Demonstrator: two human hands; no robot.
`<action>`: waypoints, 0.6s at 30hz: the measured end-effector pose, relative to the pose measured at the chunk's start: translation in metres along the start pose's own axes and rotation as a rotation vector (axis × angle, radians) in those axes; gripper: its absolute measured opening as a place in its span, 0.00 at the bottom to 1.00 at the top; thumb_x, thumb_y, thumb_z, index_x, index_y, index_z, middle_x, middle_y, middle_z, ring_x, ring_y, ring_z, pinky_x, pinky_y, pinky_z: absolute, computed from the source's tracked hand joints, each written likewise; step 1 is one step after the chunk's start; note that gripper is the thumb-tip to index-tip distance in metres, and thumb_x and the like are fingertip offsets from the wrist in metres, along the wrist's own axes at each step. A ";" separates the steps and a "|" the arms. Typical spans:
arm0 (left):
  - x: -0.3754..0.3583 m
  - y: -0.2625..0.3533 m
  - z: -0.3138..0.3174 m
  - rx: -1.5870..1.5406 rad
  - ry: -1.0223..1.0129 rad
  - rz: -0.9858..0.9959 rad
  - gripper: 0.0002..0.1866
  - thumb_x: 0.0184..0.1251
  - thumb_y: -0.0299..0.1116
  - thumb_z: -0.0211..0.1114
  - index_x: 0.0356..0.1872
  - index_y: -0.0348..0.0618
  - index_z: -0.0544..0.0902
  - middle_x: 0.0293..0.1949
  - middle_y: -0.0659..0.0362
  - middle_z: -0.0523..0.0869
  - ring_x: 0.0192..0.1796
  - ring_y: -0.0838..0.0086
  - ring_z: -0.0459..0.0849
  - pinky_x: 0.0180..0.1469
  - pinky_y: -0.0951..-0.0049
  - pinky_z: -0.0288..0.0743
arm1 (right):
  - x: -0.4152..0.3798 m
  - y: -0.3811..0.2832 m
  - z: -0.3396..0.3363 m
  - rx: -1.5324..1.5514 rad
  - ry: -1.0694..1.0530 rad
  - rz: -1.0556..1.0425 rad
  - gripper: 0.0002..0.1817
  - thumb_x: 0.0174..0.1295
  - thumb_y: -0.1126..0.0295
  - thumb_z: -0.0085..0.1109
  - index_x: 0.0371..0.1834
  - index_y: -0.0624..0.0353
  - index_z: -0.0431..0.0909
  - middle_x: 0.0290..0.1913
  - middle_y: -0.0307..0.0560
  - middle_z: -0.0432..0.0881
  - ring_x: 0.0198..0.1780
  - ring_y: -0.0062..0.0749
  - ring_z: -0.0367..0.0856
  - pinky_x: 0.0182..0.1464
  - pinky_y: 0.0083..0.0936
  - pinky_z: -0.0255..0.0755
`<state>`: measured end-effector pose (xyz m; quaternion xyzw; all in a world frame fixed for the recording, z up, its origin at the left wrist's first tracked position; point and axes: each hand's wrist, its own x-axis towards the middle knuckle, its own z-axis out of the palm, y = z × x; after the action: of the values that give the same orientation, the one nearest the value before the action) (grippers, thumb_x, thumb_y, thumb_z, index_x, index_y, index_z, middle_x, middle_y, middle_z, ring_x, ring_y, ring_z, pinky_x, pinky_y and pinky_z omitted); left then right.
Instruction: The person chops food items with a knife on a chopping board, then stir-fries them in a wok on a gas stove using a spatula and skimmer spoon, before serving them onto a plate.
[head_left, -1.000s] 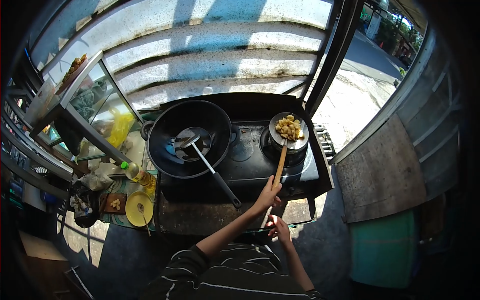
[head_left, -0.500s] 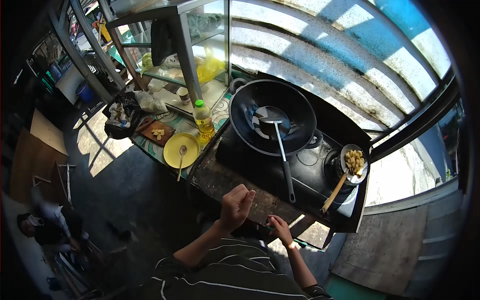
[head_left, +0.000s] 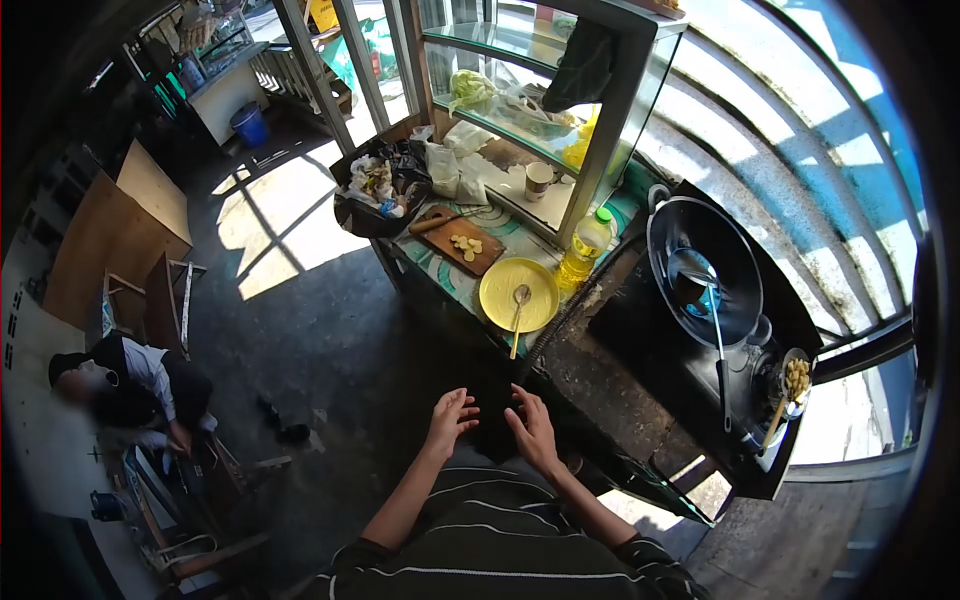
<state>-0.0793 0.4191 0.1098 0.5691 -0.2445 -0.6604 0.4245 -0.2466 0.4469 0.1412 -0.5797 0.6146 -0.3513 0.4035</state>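
My left hand (head_left: 450, 420) and my right hand (head_left: 532, 428) are held side by side in front of my body, fingers spread and nothing in either. Nearest to them is a yellow plate (head_left: 492, 306) with a spoon (head_left: 520, 298) resting across its rim. Behind the plate lies a wooden cutting board (head_left: 487, 262) bearing pale yellow slices (head_left: 466, 247) and a knife (head_left: 432, 223). An oil bottle (head_left: 580, 257) with a green cap stands right of the plate. On the stove, a black wok (head_left: 742, 250) holds a long-handled spatula (head_left: 722, 350). A strainer (head_left: 797, 402) with browned pieces rests further right.
A glass display case (head_left: 600, 190) rises behind the counter, with a paper cup (head_left: 538, 180) inside. A black rubbish bag (head_left: 352, 212) sits at the counter's left end. To the far left a person (head_left: 150, 385) sits low near wooden furniture.
My view has swung left, so the counter and wok appear further right. My left hand, formerly curled up, has opened and lowered; my right hand has spread its fingers beside it.
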 end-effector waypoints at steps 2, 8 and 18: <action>0.010 0.005 -0.023 -0.203 -0.082 -0.227 0.19 0.68 0.47 0.47 0.48 0.41 0.69 0.44 0.57 0.75 0.44 0.73 0.77 0.43 0.71 0.74 | 0.010 -0.027 0.045 -0.055 0.045 -0.222 0.27 0.60 0.59 0.49 0.63 0.53 0.61 0.59 0.51 0.65 0.60 0.43 0.63 0.58 0.32 0.59; 0.014 0.046 -0.054 -0.664 -0.557 -0.391 0.32 0.67 0.57 0.36 0.62 0.42 0.61 0.60 0.50 0.67 0.63 0.60 0.63 0.65 0.60 0.54 | 0.034 -0.054 0.114 -0.291 -0.144 -0.470 0.30 0.59 0.52 0.43 0.64 0.51 0.60 0.66 0.50 0.56 0.68 0.44 0.51 0.67 0.43 0.36; 0.033 0.094 -0.043 -0.130 -0.256 0.106 0.36 0.66 0.56 0.41 0.67 0.40 0.48 0.69 0.56 0.47 0.71 0.67 0.44 0.68 0.57 0.39 | 0.106 0.011 0.137 0.084 -0.213 -0.022 0.26 0.68 0.57 0.33 0.67 0.56 0.52 0.65 0.52 0.59 0.65 0.41 0.58 0.65 0.26 0.51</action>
<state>-0.0117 0.3495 0.1581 0.4378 -0.2829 -0.7188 0.4601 -0.1277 0.3475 0.0633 -0.6029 0.5468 -0.3176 0.4865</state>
